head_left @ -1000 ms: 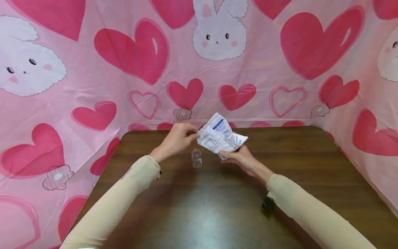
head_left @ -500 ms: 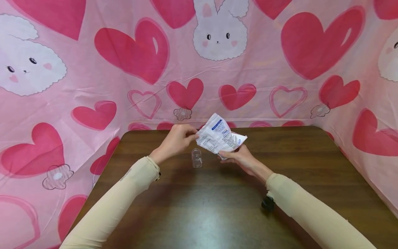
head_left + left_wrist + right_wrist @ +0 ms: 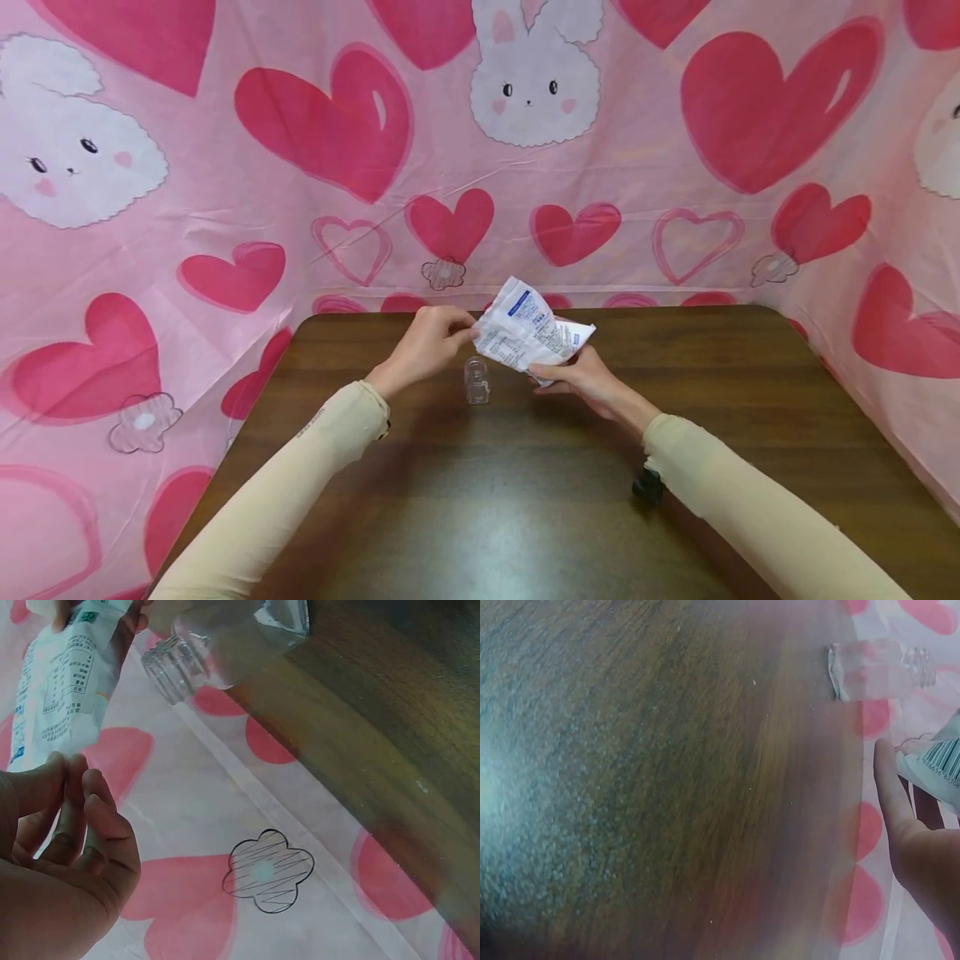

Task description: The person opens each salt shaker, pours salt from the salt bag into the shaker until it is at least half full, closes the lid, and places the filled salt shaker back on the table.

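A white printed packet (image 3: 525,329) with blue and black lettering is held above the table, tilted, between both hands. The right hand (image 3: 588,382) grips its lower right part, thumb across the front. At the packet's left edge the left hand (image 3: 427,346) pinches a corner between thumb and fingertips; the left wrist view shows that pinch on the packet (image 3: 64,690) closely. Below and between the hands a clear, open-necked bottle (image 3: 477,382) stands upright on the table, touched by neither hand. What the packet contains is hidden.
The brown wooden table (image 3: 495,500) reaches to a pink cloth backdrop (image 3: 450,167) with hearts and rabbits, which rises behind it and along both sides. A dark wrist device (image 3: 648,487) hangs under the right sleeve.
The packet and left hand have shifted very slightly, the packet's top tipping a little down and left. Both grips are kept, and the bottle stays on its spot.
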Demonstrator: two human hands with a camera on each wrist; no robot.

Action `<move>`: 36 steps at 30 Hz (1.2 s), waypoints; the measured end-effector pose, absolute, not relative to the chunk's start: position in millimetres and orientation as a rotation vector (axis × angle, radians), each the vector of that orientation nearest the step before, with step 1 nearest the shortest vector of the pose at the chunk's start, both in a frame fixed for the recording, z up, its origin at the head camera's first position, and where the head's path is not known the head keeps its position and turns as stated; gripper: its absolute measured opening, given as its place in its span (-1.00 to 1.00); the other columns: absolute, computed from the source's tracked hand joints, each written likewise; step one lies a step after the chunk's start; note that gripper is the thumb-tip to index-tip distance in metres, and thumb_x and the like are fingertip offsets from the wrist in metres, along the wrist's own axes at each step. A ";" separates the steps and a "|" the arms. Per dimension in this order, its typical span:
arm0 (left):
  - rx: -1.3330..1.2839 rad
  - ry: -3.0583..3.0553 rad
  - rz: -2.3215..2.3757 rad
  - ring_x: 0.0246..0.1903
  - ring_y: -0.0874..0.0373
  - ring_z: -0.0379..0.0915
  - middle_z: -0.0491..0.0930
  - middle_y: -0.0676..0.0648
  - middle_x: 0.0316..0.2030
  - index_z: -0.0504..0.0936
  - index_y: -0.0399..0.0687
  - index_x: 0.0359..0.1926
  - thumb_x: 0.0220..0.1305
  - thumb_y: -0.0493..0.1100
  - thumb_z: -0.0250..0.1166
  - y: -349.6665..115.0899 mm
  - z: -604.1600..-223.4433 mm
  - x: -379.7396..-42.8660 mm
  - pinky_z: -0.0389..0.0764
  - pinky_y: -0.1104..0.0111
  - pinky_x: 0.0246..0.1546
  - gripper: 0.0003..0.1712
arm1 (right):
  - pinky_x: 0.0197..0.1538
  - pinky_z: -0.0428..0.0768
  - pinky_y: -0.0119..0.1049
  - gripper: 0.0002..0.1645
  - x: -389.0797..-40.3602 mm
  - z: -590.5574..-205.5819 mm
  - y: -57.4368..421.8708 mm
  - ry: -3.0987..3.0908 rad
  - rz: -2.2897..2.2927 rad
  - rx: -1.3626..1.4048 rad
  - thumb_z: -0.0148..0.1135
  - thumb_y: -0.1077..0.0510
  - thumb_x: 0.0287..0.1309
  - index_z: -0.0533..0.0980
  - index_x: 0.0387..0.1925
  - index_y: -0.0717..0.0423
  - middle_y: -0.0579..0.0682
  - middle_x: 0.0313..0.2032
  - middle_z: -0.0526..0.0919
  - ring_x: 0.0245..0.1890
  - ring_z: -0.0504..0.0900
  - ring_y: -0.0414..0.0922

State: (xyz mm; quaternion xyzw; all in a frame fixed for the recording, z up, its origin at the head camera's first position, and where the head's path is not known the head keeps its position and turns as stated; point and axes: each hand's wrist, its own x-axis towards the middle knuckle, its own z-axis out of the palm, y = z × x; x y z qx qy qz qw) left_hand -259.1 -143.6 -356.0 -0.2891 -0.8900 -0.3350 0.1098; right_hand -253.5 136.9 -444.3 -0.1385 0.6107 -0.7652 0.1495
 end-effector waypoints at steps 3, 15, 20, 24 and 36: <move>-0.855 -2.618 -0.974 -0.46 0.12 0.41 0.70 -0.07 -0.39 0.82 -0.21 -0.20 0.35 -0.32 0.45 -143.7 -359.1 -259.9 0.48 0.27 -0.40 -0.95 | 0.04 0.53 0.43 -0.14 -254.6 -444.9 138.2 1.770 -2.193 -0.414 0.42 0.47 0.23 0.31 0.46 -0.02 0.18 0.06 0.70 -0.13 0.76 0.19; -0.830 -2.636 -0.982 -0.44 0.09 0.41 0.73 -0.15 -0.35 0.80 -0.22 -0.19 0.37 -0.34 0.44 -145.9 -366.9 -260.4 0.47 0.25 -0.37 -0.95 | 0.03 0.60 0.33 -0.23 -255.0 -441.5 138.3 1.854 -2.122 -0.374 0.46 0.41 0.22 0.36 0.40 0.16 0.21 0.02 0.72 -0.08 0.73 0.30; -0.830 -2.636 -0.975 -0.42 0.10 0.43 0.73 -0.11 -0.34 0.81 -0.21 -0.19 0.36 -0.33 0.44 -146.5 -368.8 -259.5 0.49 0.26 -0.35 -0.95 | 0.02 0.61 0.32 -0.23 -256.5 -441.7 138.9 1.888 -2.099 -0.373 0.48 0.39 0.21 0.36 0.39 0.16 0.21 0.01 0.73 -0.08 0.72 0.35; -0.824 -2.638 -0.974 -0.43 0.11 0.43 0.71 -0.02 -0.36 0.81 -0.19 -0.19 0.36 -0.32 0.45 -147.4 -370.1 -259.3 0.49 0.28 -0.37 -0.95 | 0.00 0.65 0.28 -0.19 -257.5 -441.2 139.3 1.925 -2.080 -0.388 0.51 0.37 0.21 0.34 0.41 0.13 0.23 0.02 0.72 -0.06 0.69 0.40; -0.834 -2.660 -1.021 -0.43 0.06 0.43 0.72 -0.12 -0.32 0.80 -0.21 -0.17 0.37 -0.33 0.43 -149.3 -374.1 -258.8 0.46 0.29 -0.40 -0.94 | 0.00 0.65 0.29 -0.14 -256.8 -439.1 138.1 1.967 -2.046 -0.363 0.56 0.32 0.16 0.35 0.43 0.10 0.25 0.08 0.70 0.06 0.60 0.50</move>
